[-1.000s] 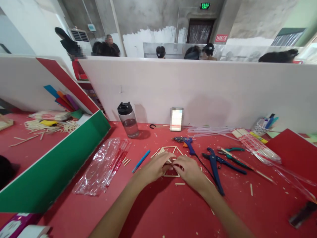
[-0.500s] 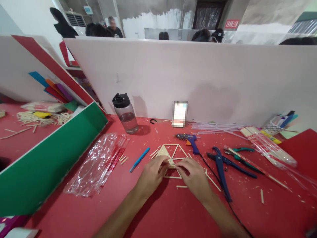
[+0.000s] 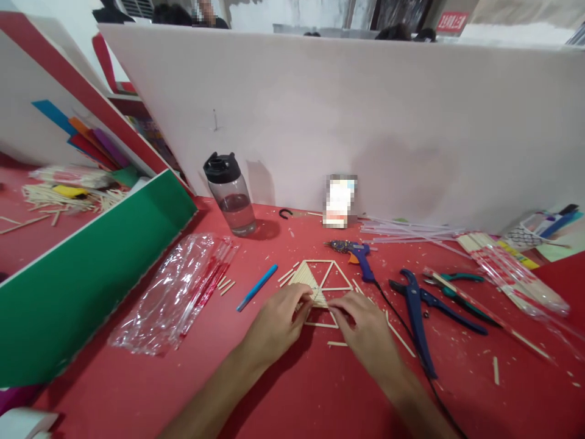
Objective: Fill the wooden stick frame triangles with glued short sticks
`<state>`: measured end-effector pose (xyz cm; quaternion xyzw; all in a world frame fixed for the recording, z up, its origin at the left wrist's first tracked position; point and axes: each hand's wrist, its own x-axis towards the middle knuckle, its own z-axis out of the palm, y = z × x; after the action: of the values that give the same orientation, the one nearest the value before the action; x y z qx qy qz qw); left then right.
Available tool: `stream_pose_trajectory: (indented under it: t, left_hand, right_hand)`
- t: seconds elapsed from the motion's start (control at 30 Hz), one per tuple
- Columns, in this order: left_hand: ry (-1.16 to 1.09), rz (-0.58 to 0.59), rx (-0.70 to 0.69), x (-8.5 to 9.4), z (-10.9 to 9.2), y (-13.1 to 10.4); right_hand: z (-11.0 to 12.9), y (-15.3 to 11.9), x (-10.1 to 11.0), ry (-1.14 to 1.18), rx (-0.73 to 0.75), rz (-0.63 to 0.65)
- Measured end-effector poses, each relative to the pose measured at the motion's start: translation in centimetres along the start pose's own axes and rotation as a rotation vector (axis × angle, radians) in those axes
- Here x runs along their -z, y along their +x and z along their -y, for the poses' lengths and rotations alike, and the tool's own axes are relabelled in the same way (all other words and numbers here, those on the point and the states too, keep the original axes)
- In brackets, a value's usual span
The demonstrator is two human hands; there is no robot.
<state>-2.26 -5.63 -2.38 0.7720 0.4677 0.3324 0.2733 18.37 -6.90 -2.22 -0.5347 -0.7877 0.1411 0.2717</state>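
A six-sided frame of thin wooden sticks [image 3: 337, 289] lies flat on the red table, with spokes meeting at its middle. Its left section is filled with sticks laid side by side [image 3: 302, 275]. My left hand [image 3: 284, 314] is closed in a pinch at the near-left of the frame, and my right hand [image 3: 359, 323] pinches just right of it. Between the fingertips runs a short wooden stick [image 3: 320, 305], partly covered by them. A loose stick [image 3: 337, 344] lies below the frame, and a few more rest at its upper left.
A blue-purple glue gun [image 3: 359, 255] lies behind the frame, its cord running past my right hand. Blue cutters [image 3: 415, 323] and green-handled pliers [image 3: 461, 292] lie right. A blue pen [image 3: 256, 288], plastic wrapper [image 3: 169, 299], bottle [image 3: 231, 198] and green board [image 3: 100, 277] are left.
The view has tipped downward and shifted slightly. Both hands stay at the frame in nearly the same pinch, with the right fingertips slightly farther from the left ones.
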Motion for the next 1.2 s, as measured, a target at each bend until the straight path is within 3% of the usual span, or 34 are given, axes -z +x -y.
stream_pose_trajectory:
  t: [0.23,0.37,0.7,0.97,1.2]
  left_hand:
    - [0.128,0.093,-0.132,0.9,1.1,0.4]
    - [0.154,0.161,-0.136,0.9,1.4,0.3]
    - [0.126,0.154,-0.124,0.7,1.1,0.2]
    - [0.229,0.102,-0.038,-0.9,0.1,0.3]
    - [0.301,0.111,-0.082,-1.1,0.0,0.3]
  right_hand:
    - [-0.6,-0.1,-0.4,-0.052,0.017,0.064]
    - [-0.7,-0.2,-1.0,-0.046,0.027,0.046]
    - [-0.8,-0.2,-1.4,-0.053,0.055,0.024]
    - [-0.9,-0.3,-1.6,-0.062,0.080,0.010]
    - [-0.6,-0.3,-1.6,-0.050,0.085,-0.025]
